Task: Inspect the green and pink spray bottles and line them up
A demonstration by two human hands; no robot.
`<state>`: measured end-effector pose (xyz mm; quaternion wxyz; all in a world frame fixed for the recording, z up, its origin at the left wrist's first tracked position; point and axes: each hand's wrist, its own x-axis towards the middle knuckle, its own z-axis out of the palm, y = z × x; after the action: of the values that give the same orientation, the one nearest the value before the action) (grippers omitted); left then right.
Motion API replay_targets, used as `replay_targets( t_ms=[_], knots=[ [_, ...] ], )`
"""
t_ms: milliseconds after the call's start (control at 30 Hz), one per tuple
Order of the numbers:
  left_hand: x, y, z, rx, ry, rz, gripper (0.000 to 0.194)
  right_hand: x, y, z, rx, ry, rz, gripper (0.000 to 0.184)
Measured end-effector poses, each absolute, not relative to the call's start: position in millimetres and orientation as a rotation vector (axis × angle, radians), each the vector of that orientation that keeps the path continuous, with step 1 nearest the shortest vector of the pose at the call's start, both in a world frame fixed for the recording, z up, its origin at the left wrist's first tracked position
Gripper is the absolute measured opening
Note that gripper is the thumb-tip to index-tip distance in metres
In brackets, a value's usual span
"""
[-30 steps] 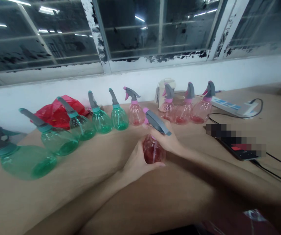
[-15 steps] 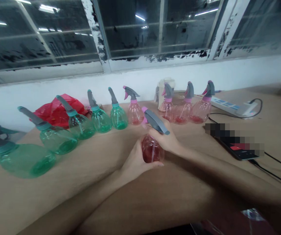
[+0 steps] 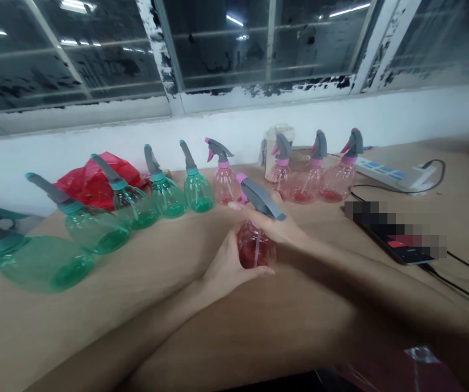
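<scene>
A pink spray bottle with a grey spray head stands on the table in front of me, tilted slightly. My left hand is wrapped around its round body from the left, thumb across the near side. At the neck, my right hand closes around the collar just under the spray head, with one digit stretched out to the left; its other fingers are partly hidden. Behind it stands another pink spray bottle, and to the right of that one are several more pink bottles.
Several green spray bottles form a curved row on the left. A red plastic bag lies behind them. At right are a phone with a cable and a white power strip. A wall with windows borders the table's far edge.
A digit of my right hand has stretched out to the left below the nozzle. The left hand keeps its hold. The whole view has shifted slightly.
</scene>
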<state>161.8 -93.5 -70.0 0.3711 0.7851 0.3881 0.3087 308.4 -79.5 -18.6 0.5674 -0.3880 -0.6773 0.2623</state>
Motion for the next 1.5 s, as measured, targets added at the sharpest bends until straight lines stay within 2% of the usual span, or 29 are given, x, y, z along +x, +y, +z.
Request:
replay_targets(
  t_ms=[133, 333, 533, 700, 800, 1167, 1333, 1500],
  knots=[
    [163.4, -93.9, -71.2, 1.994, 0.950, 0.851, 0.088, 308.3, -78.4, -20.6, -0.947, -1.583, 0.546, 0.016],
    [163.1, -96.6, -66.3, 1.963, 0.955, 0.774, 0.091, 309.8, -83.3, -21.0, -1.052, -1.587, 0.550, 0.025],
    [161.9, -97.1, -61.0, 1.950, 0.959, 0.746, 0.091, 312.5, -82.0, -25.3, -1.050, -1.532, 0.637, 0.013],
    [161.1, -98.0, -60.8, 1.941, 0.971, 0.769, 0.090, 313.3, -81.7, -32.1, -1.084, -1.563, 0.658, 0.020],
    [160.0, -97.8, -58.8, 1.947, 0.955, 0.753, 0.090, 313.0, -81.7, -31.9, -1.032, -1.557, 0.649, 0.014],
    [159.3, -93.2, -60.4, 2.010, 0.987, 0.695, 0.091, 313.9, -82.8, -26.5, -1.004, -1.553, 0.722, 0.022],
    [158.9, -92.9, -61.6, 2.006, 0.963, 0.719, 0.092, 311.7, -84.8, -22.0, -1.032, -1.541, 0.787, 0.019],
    [159.6, -92.8, -65.6, 1.960, 0.901, 0.787, 0.088, 309.0, -85.0, -16.5, -1.040, -1.586, 0.736, 0.026]
  ],
)
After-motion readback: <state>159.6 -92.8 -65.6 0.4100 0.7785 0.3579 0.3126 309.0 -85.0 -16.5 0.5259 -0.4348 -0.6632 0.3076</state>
